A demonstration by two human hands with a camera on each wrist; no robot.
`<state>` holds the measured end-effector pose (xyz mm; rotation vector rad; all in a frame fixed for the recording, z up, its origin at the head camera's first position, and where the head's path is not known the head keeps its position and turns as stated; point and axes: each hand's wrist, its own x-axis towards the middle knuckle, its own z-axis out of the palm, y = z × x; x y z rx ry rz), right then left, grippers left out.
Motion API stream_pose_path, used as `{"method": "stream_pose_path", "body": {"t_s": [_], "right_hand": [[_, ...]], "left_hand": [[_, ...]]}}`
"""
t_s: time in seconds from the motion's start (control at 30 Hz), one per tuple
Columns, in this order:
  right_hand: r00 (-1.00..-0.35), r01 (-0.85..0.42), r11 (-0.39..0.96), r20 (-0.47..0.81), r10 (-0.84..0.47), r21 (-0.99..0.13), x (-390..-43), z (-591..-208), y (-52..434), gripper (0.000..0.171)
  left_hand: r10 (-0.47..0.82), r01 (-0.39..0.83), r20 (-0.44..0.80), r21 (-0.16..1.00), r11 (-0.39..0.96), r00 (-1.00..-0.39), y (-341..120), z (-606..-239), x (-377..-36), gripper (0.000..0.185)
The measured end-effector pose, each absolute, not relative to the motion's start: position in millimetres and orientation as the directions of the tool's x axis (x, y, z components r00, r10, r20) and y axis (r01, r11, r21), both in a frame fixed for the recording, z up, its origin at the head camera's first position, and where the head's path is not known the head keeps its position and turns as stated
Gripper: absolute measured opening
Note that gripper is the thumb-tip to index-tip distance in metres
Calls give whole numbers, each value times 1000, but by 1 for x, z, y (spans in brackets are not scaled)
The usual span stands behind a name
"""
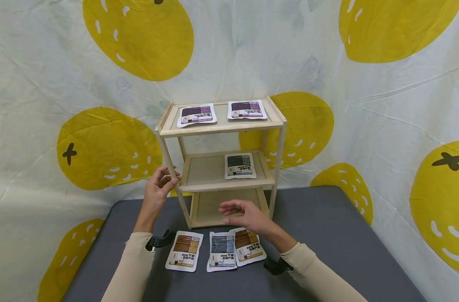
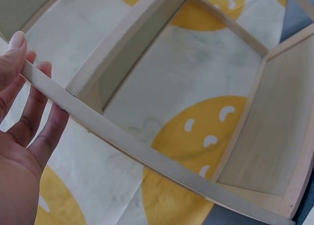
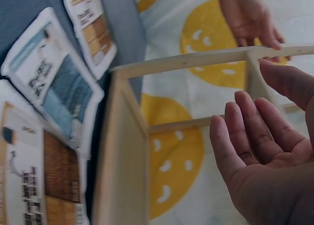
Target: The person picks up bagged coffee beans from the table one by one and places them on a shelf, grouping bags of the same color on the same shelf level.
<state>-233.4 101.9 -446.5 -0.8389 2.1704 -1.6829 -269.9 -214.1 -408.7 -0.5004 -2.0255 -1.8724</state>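
Observation:
My left hand [image 1: 159,187] holds the front left post of a small three-tier wooden shelf [image 1: 218,186] at middle-tier height. In the left wrist view the thumb lies on the near side of the post [image 2: 132,149] and the fingers reach behind it. Before the bottom tier hovers my right hand [image 1: 248,216], fingers loosely bent and nothing in them. Below it on the table lie a brown pouch [image 1: 248,247] and a blue-grey pouch [image 1: 222,251] whose edges meet. A brown-orange pouch [image 1: 184,251] lies apart, near the left wrist.
Two purple-labelled pouches [image 1: 197,115] [image 1: 247,110] lie on the top tier. One dark green pouch [image 1: 240,166] rests on the right of the middle tier. The grey table [image 1: 327,235] backs onto a white cloth [image 1: 380,126] with yellow fruit prints.

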Motion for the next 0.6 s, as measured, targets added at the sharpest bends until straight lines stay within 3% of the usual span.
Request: {"method": "stream_pose_path", "body": {"t_s": [0.6], "right_hand": [[-780,-185,191,25,-626,-964,-237,-504,96,49]], "left_hand": [[23,475,475,877,67,-880,-212,-407,-268,36]]}}
